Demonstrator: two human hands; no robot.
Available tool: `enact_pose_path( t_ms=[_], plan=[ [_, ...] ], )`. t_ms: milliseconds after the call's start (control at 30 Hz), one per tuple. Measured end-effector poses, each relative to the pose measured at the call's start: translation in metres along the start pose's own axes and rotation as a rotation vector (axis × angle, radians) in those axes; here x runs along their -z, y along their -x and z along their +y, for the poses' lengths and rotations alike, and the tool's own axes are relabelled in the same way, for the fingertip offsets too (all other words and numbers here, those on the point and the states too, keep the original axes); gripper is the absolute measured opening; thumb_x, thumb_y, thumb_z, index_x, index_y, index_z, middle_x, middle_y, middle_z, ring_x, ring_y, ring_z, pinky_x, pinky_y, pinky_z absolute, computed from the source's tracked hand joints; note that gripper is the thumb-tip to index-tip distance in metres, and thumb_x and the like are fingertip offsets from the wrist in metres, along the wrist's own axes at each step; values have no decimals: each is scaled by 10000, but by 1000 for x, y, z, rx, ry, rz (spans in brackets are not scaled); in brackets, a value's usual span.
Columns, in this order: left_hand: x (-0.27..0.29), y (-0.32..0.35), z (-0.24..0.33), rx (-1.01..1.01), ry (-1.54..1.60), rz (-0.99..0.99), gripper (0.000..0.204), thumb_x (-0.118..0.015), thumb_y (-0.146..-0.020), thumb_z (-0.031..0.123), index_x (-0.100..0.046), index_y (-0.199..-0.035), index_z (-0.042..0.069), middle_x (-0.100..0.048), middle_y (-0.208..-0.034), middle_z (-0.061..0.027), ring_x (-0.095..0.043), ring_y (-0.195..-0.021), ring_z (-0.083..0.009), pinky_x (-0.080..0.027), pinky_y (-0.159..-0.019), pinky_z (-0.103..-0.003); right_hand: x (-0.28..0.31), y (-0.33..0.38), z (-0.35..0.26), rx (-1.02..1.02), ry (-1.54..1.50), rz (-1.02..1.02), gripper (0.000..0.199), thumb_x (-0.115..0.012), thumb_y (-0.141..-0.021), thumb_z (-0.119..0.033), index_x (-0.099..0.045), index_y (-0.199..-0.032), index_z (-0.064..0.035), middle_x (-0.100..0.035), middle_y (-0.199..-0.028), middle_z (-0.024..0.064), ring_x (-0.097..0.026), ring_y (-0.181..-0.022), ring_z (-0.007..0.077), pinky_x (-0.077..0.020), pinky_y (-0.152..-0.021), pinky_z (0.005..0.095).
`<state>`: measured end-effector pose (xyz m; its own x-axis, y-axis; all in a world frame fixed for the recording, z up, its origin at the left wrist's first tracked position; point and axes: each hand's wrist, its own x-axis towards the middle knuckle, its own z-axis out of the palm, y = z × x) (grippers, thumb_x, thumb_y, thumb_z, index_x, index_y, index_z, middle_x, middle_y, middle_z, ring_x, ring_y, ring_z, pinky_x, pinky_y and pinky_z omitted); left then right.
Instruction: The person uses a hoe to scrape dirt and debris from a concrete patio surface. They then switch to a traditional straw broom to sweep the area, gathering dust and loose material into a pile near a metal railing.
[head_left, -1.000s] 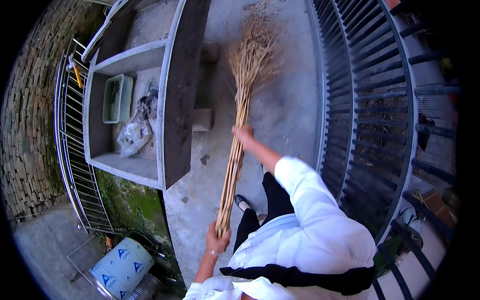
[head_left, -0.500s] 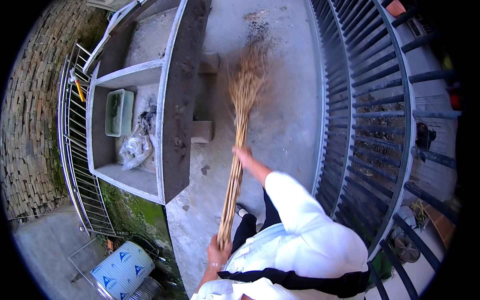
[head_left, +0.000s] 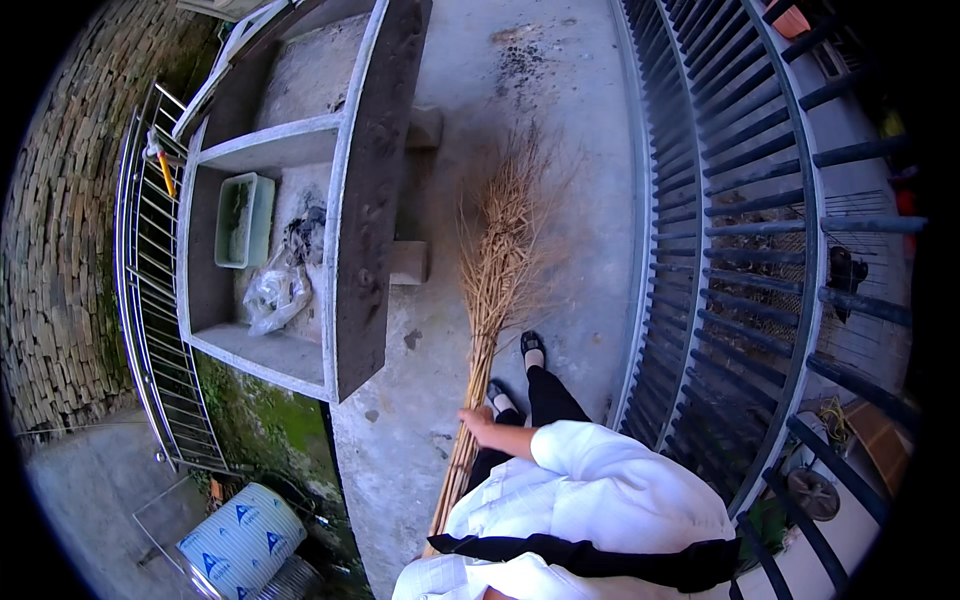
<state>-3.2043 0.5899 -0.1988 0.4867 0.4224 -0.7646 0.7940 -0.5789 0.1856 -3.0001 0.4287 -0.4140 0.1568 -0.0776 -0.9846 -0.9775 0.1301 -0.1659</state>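
**Twig broom held upright on the concrete walkway**

On the left we see a concrete trough (head_left: 300, 215) holding a green tray (head_left: 243, 220) and a crumpled plastic bag (head_left: 275, 292). We cannot tell our left grip's state, since that hand is hidden behind the white sleeve. The twig broom (head_left: 497, 265) stands in the middle, bristles on the floor ahead of our black shoes (head_left: 531, 345). Our right hand (head_left: 477, 424) wraps the handle, beside the dark railing (head_left: 720, 250)

Right hand (head_left: 478, 422) grip closed on twig broom (head_left: 497, 268), bristles on concrete floor (head_left: 560, 120).
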Motion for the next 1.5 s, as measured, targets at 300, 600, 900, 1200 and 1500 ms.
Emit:
enact_pose_path(
  t_ms=[300,600,900,1200,1500],
  plan=[
    [2,-59,117,-427,87,15,479,-668,-649,212,-468,-1062,74,-598,-816,-206,-581,-787,-376,-474,-651,-416,38,-76,-169,317,-434,-214,125,-587,-667,-116,-510,-698,-22,-492,-570,76,-522,-470,201,-480,-438,362],
    [48,-65,77,-556,9,143,568,-663,-650,158,-395,-1148,106,-597,-783,-204,-586,-728,-376,-484,-604,-409,42,-16,-160,292,-727,-617,113,-565,-716,-162,-510,-721,-63,-528,-640,65,-543,-581,200,-483,-559,362],
    [161,-32,211,-745,-267,340,588,-652,-643,112,-404,-1176,80,-600,-726,-181,-603,-637,-332,-495,-578,-385,82,77,-301,511,-1023,-1047,427,-583,-741,-445,-491,-881,-52,-561,-828,115,-558,-849,286,-460,-752,397],
    [183,-2,396,-597,-203,403,660,-741,-594,238,-446,-1148,36,-602,-925,-181,-607,-836,-299,-484,-703,-348,121,66,-471,484,-975,-957,237,-622,-730,-292,-495,-717,-92,-535,-620,55,-543,-583,185,-487,-595,333],
    [138,-67,452,-769,-51,447,713,-621,-670,517,-467,-1113,-20,-557,-980,-188,-562,-875,-306,-452,-744,-359,152,68,-598,534,-799,-985,197,-619,-726,-239,-500,-748,-84,-541,-650,48,-549,-592,166,-492,-608,335]
  ],
)
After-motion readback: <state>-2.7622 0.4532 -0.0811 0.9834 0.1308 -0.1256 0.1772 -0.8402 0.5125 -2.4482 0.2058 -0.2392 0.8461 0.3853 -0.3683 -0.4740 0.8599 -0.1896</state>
